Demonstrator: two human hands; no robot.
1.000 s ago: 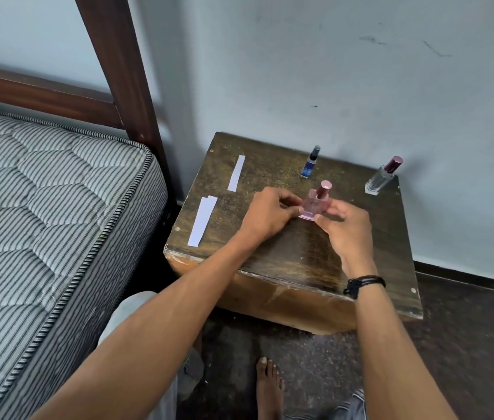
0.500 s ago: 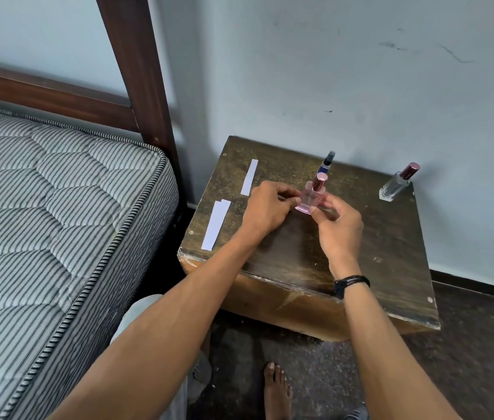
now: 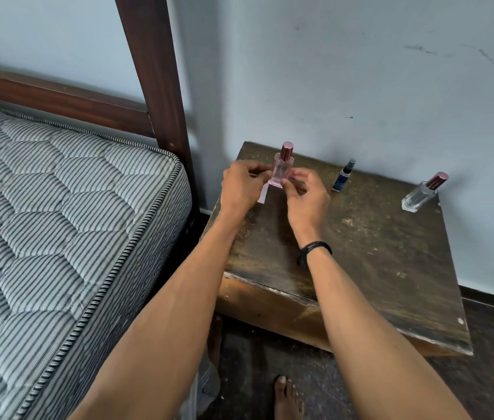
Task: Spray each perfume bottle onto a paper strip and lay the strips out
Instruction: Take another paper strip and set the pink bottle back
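Both hands and the pink bottle have travelled from the middle of the tabletop, where the bottle stood close to the blue bottle, to the far left corner, now well apart from it. The left hand curls its fingers against the bottle's left face. The right hand pinches the base between thumb and fingertips, so the bottle is held upright just above a paper strip. Whether that strip lies flat or is lifted cannot be told. The metallic rose cap is on, so spraying likely awaits its removal. To do the step well, steady the slim square body low with one hand, draw the cap straight off, and aim the nozzle at the strip's end. Glass walls are smooth and slippery; the paper is thin and light and apt to shift. A clear bottle stands near the far right corner. The worn wooden top is rough and scuffed. A quilted striped mattress lies beside its left edge.
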